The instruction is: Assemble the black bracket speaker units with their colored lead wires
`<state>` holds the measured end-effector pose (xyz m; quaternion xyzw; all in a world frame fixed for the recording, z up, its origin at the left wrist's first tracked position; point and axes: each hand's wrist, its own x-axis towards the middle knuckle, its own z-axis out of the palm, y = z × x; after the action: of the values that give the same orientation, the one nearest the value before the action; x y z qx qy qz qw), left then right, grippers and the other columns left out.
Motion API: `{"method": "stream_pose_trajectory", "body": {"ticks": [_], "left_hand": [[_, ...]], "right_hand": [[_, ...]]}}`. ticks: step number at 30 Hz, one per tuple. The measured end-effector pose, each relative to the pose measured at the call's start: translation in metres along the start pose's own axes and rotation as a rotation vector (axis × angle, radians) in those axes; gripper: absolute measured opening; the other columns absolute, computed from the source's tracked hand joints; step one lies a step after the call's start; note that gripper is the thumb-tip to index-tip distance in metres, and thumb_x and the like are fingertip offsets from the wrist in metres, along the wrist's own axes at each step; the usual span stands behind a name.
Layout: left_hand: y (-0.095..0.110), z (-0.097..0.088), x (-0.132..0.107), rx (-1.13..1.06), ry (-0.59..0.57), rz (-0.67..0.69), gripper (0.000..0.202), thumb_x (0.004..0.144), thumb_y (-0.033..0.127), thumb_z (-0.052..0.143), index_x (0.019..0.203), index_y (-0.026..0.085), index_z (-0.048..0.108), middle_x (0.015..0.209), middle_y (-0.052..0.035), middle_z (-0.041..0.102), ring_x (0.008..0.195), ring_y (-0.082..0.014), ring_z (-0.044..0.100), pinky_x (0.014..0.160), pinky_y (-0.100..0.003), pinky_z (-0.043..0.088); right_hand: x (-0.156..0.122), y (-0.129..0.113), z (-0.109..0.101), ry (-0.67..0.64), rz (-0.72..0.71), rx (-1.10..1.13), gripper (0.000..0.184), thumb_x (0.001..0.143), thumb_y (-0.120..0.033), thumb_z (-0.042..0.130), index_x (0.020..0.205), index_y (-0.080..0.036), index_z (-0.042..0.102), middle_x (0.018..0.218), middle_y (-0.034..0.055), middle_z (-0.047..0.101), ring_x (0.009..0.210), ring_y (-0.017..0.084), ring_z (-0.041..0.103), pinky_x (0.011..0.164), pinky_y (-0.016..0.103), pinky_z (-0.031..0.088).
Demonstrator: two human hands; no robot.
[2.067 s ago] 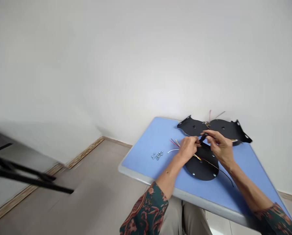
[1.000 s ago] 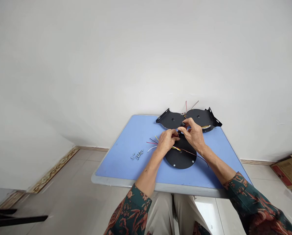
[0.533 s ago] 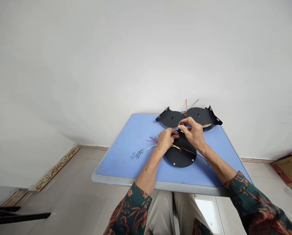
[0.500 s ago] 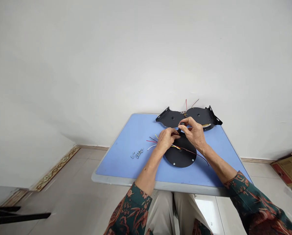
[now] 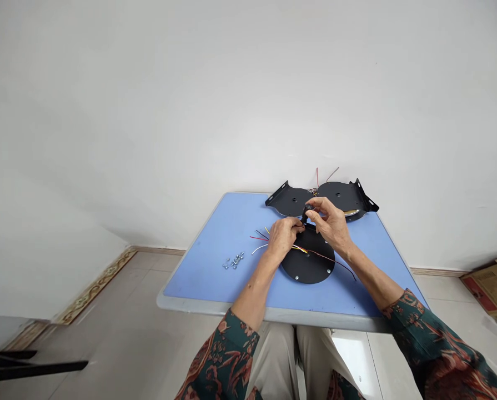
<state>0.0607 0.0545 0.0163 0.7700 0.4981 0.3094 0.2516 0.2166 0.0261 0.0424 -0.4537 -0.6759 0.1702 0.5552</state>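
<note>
My left hand [image 5: 284,238] and my right hand [image 5: 330,224] meet above a round black metal plate [image 5: 309,262], which has screws near its rim. Between their fingertips is a small black cylindrical part [image 5: 305,214], probably a connector. Thin coloured wires [image 5: 260,238] run under my left hand, and a red-and-black wire [image 5: 334,262] trails across the plate. Beyond my fingers, two black plates with bent brackets [image 5: 289,201] [image 5: 340,194] lie side by side, with short wires between them. Left of my hands lies a small heap of silver screws and nuts [image 5: 234,260].
The parts lie on a blue table [image 5: 202,272] with a grey rim, set against a white wall. A cardboard box [image 5: 492,289] stands on the floor to the right. Black metal bars [image 5: 31,371] jut in at the lower left.
The view has swung from a tilted angle to nearly level, so the table sits lower and more central. My hands stay together, and the black part now stands more upright between them.
</note>
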Motion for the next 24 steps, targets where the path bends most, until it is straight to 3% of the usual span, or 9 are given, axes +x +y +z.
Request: {"method": "stream_pose_trajectory", "body": {"ticks": [3,10,15,17,20,24], "left_hand": [[0.0003,-0.0002,-0.0004,0.029,-0.012,0.004,0.012,0.088,0.016,0.068,0.088,0.022,0.078,0.095,-0.0019,0.079,0.094,-0.0197,0.071,0.084,-0.026,0.048],[-0.0003,0.0013,-0.0006,0.0,0.044,-0.024,0.004,0.086,0.023,0.073,0.086,0.024,0.077,0.093,0.0002,0.079,0.088,-0.0188,0.071,0.083,-0.027,0.048],[0.0001,0.001,-0.0008,-0.011,0.048,-0.013,0.007,0.085,0.02,0.072,0.081,0.023,0.077,0.085,0.0008,0.078,0.085,-0.0181,0.071,0.079,-0.026,0.046],[-0.0001,0.0012,-0.0009,-0.007,0.044,-0.009,0.008,0.086,0.02,0.071,0.081,0.023,0.077,0.085,0.0011,0.078,0.084,-0.0179,0.07,0.078,-0.026,0.046],[-0.0013,0.0023,-0.0006,-0.004,0.035,0.001,0.011,0.087,0.018,0.069,0.082,0.023,0.077,0.085,0.0009,0.079,0.084,-0.0177,0.07,0.077,-0.025,0.045],[-0.0024,0.0034,0.0003,0.009,0.028,0.007,0.012,0.088,0.017,0.068,0.084,0.023,0.077,0.088,0.0001,0.079,0.085,-0.018,0.071,0.077,-0.025,0.045]], "right_hand": [[0.0011,-0.0024,-0.0034,-0.07,-0.009,0.021,0.026,0.097,-0.039,0.056,0.109,-0.022,0.071,0.102,0.0055,0.073,0.068,0.013,0.061,0.059,0.026,0.052],[-0.0006,-0.0012,-0.0004,0.037,0.005,-0.056,0.02,0.09,-0.037,0.065,0.096,-0.019,0.068,0.087,0.0052,0.07,0.077,0.017,0.064,0.06,0.027,0.051],[0.0011,-0.004,-0.0034,-0.099,-0.001,0.041,0.026,0.096,-0.037,0.056,0.111,-0.021,0.07,0.105,0.0054,0.074,0.069,0.013,0.061,0.062,0.027,0.051],[0.0014,-0.0047,-0.003,-0.116,-0.014,0.033,0.024,0.096,-0.034,0.055,0.107,-0.021,0.071,0.102,0.0046,0.075,0.072,0.014,0.063,0.067,0.027,0.052],[0.0006,-0.0036,0.0007,-0.061,-0.006,-0.026,0.019,0.092,-0.035,0.06,0.096,-0.019,0.07,0.09,0.0046,0.072,0.077,0.016,0.064,0.064,0.027,0.05],[-0.0004,-0.0013,0.0035,-0.02,0.029,-0.02,0.02,0.088,-0.038,0.065,0.093,-0.018,0.067,0.089,0.0048,0.071,0.073,0.016,0.061,0.059,0.025,0.047]]}}
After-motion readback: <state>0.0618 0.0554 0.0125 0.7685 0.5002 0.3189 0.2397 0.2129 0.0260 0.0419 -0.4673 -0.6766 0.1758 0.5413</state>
